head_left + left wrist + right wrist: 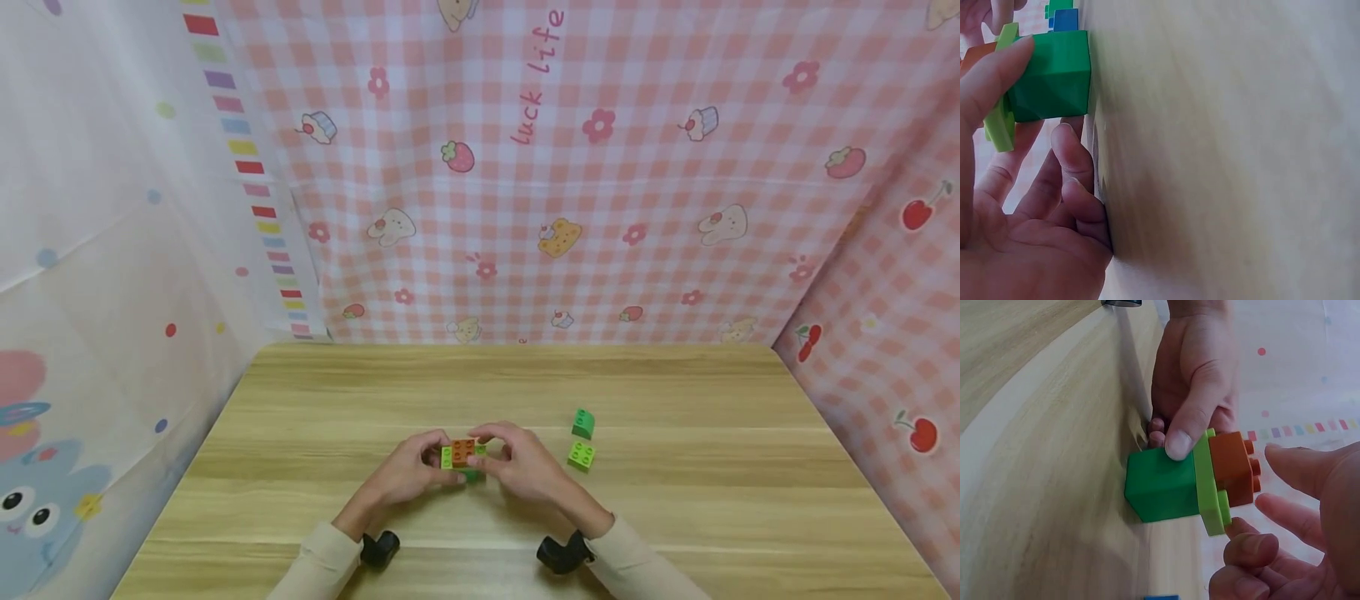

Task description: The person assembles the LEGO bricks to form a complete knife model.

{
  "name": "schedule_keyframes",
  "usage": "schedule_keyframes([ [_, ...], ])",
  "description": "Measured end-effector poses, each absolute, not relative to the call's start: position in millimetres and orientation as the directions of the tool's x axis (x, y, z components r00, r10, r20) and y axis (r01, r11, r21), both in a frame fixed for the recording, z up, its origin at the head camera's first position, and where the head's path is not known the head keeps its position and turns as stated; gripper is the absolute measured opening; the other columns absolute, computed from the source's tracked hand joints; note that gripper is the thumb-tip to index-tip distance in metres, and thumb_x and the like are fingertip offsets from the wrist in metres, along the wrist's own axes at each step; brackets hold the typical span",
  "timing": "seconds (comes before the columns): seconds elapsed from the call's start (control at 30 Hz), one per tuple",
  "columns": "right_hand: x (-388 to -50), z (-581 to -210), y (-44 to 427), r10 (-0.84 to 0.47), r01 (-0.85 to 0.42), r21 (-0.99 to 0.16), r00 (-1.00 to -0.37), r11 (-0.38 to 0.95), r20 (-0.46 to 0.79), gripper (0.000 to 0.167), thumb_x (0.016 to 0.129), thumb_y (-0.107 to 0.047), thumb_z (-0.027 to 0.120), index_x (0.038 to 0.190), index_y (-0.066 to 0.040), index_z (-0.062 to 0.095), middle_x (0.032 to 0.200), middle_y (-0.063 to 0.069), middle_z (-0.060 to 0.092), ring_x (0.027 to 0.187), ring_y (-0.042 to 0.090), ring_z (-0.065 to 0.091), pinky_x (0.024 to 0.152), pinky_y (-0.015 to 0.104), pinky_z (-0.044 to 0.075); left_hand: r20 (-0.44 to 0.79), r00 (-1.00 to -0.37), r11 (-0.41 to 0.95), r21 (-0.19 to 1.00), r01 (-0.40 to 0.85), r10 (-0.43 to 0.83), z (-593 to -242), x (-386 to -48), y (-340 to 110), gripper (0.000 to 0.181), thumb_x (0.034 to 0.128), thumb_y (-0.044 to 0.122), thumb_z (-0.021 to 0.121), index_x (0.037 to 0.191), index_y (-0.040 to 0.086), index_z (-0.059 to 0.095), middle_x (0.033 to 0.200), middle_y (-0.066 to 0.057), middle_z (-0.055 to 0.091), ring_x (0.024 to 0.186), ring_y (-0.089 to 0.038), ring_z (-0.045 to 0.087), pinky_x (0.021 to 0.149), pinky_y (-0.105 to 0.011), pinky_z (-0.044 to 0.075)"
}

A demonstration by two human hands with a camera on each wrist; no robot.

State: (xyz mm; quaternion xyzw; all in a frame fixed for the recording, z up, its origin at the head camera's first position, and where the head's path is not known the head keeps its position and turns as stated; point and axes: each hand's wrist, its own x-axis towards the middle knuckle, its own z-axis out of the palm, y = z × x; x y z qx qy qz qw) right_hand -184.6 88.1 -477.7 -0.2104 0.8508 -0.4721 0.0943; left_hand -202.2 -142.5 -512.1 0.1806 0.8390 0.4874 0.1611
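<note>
A stack of toy building bricks stands near the middle of the table: a dark green brick at the bottom, a thin lime green piece on it, and an orange-brown brick with studs on top. My left hand grips the stack from the left, its thumb on the dark green brick beside the lime piece. My right hand is at the stack's right side, fingers loosely bent. In the right wrist view its thumb and forefinger are spread, a small gap from the orange-brown brick. Whether another fingertip touches the lime piece I cannot tell.
To the right on the wooden table lie a green curved brick and a lime studded brick. A blue brick shows behind the stack in the left wrist view. Patterned cloths hang at the back and sides.
</note>
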Motion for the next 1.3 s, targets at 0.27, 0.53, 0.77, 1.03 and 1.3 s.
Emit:
schedule_keyframes([
  [0.27, -185.4, -476.2, 107.4, -0.391, -0.273, -0.849, -0.916, 0.452, 0.086, 0.033, 0.094, -0.022, 0.069, 0.126, -0.011, 0.064, 0.118, 0.013, 0.065, 0.062, 0.007, 0.046, 0.054, 0.021, 0.039, -0.107, -0.889, 0.448, 0.886, 0.117, 0.444, -508.2, -200.1, -140.3, 0.026, 0.0809, 0.021, 0.082, 0.095, 0.015, 0.062, 0.087, 0.000, 0.059, 0.078, -0.017, 0.052, 0.069, -0.029, 0.041],
  [0.53, -184.3, -472.8, 133.7, -0.321, -0.247, -0.872, -0.941, 0.424, 0.111, 0.032, 0.093, -0.018, 0.070, 0.125, -0.015, 0.065, 0.116, 0.014, 0.064, 0.052, 0.004, 0.038, 0.048, 0.021, 0.035, -0.130, -0.887, 0.454, 0.886, 0.097, 0.444, -511.9, -203.0, -142.0, 0.028, 0.0804, 0.026, 0.083, 0.096, 0.017, 0.062, 0.086, 0.000, 0.057, 0.077, -0.016, 0.049, 0.066, -0.027, 0.041],
  [0.77, -180.6, -468.4, 157.0, -0.255, -0.232, -0.860, -0.959, 0.456, 0.124, 0.031, 0.093, -0.021, 0.070, 0.124, -0.017, 0.066, 0.116, 0.014, 0.065, 0.052, 0.005, 0.039, 0.050, 0.021, 0.035, -0.134, -0.886, 0.456, 0.885, 0.095, 0.444, -511.1, -202.3, -141.7, 0.028, 0.0806, 0.026, 0.083, 0.097, 0.016, 0.062, 0.086, 0.000, 0.056, 0.077, -0.016, 0.049, 0.065, -0.025, 0.040],
  [1.03, -174.8, -467.5, 187.7, -0.195, -0.267, -0.848, -0.961, 0.458, 0.197, 0.030, 0.092, -0.013, 0.071, 0.122, -0.014, 0.066, 0.113, 0.017, 0.063, 0.052, 0.004, 0.039, 0.048, 0.021, 0.035, -0.150, -0.885, 0.441, 0.895, 0.069, 0.442, -511.4, -201.7, -141.5, 0.029, 0.0803, 0.025, 0.083, 0.097, 0.016, 0.062, 0.087, -0.001, 0.055, 0.079, -0.017, 0.048, 0.067, -0.027, 0.041],
  [1.3, -170.3, -476.5, 214.9, -0.149, -0.264, -0.852, -0.964, 0.453, 0.220, 0.033, 0.091, -0.012, 0.072, 0.123, -0.005, 0.064, 0.116, 0.019, 0.059, 0.052, 0.002, 0.038, 0.046, 0.021, 0.036, -0.157, -0.882, 0.438, 0.897, 0.060, 0.443, -512.5, -202.0, -141.6, 0.029, 0.0805, 0.026, 0.083, 0.097, 0.016, 0.061, 0.089, -0.001, 0.056, 0.080, -0.018, 0.049, 0.069, -0.028, 0.041],
])
